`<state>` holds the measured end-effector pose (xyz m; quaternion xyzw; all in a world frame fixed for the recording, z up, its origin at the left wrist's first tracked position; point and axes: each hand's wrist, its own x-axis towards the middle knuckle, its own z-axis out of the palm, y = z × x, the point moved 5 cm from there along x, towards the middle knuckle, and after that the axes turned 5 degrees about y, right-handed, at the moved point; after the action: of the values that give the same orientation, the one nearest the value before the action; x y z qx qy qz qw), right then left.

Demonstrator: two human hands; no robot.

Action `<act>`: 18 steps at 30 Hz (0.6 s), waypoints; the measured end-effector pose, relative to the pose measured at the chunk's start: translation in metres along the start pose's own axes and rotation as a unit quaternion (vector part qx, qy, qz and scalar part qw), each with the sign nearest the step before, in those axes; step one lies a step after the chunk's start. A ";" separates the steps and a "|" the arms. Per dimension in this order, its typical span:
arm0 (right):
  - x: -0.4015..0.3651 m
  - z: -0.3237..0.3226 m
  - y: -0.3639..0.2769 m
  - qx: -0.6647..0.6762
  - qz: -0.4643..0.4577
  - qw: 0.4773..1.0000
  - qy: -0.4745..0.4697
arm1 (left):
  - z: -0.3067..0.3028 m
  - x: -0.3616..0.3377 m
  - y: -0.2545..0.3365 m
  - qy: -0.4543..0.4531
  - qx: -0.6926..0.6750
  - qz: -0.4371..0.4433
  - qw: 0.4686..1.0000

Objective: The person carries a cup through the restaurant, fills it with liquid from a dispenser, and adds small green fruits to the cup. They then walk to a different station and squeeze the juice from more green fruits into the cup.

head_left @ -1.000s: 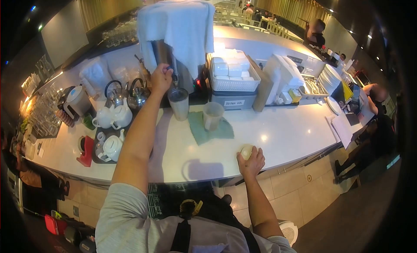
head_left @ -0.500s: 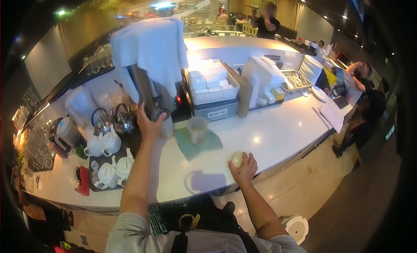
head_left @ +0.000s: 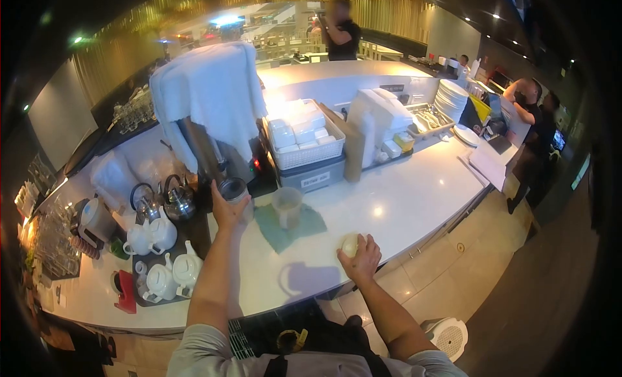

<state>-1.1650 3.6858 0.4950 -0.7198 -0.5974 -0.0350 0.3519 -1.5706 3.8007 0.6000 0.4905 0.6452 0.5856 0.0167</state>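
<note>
My left hand point(head_left: 228, 212) is wrapped around a tall, see-through cylindrical container with a dark top point(head_left: 234, 188), which stands on the counter beside the towel-draped machine. My right hand point(head_left: 363, 257) is closed round a small pale round cup point(head_left: 350, 245) near the counter's front edge; the fingers hide part of it. Between the hands, a translucent plastic jug point(head_left: 287, 205) rests on a folded green cloth point(head_left: 304, 229).
White teapots point(head_left: 161, 280) crowd a dark tray at left, with metal kettles point(head_left: 178, 199) behind. White towels point(head_left: 204, 85) drape a tall machine. A white basket point(head_left: 308, 150) sits on a grey box point(head_left: 315, 176). Plates point(head_left: 451, 98) are stacked at right; people stand beyond the counter.
My left hand has gone from spread fingers by the dark-topped container to a grasp around it. My right hand still holds the cup. The view has shifted slightly; people in the background have moved.
</note>
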 end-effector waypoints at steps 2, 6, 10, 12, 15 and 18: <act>0.001 0.001 0.002 0.005 0.001 1.000 -0.005 | 0.004 -0.001 -0.010 0.028 0.027 0.013 0.999; 0.000 0.003 0.006 0.014 -0.002 1.000 0.008 | -0.005 -0.014 -0.009 0.052 0.033 0.009 0.998; -0.002 0.002 0.012 0.042 -0.029 0.998 0.037 | -0.036 -0.040 0.022 0.053 0.072 0.001 0.996; -0.003 0.000 0.013 0.059 -0.025 0.997 0.034 | -0.054 -0.054 0.030 0.060 0.066 0.018 0.996; -0.003 -0.005 0.017 0.109 -0.019 0.994 0.026 | -0.079 -0.081 0.043 0.068 0.076 0.085 0.991; -0.001 -0.017 0.030 0.235 -0.018 0.972 -0.003 | -0.098 -0.118 0.085 0.056 0.065 0.096 0.992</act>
<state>-1.1323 3.6739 0.4935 -0.6063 -0.6025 0.1023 0.5089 -1.5153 3.6370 0.6311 0.5165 0.6319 0.5679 -0.1074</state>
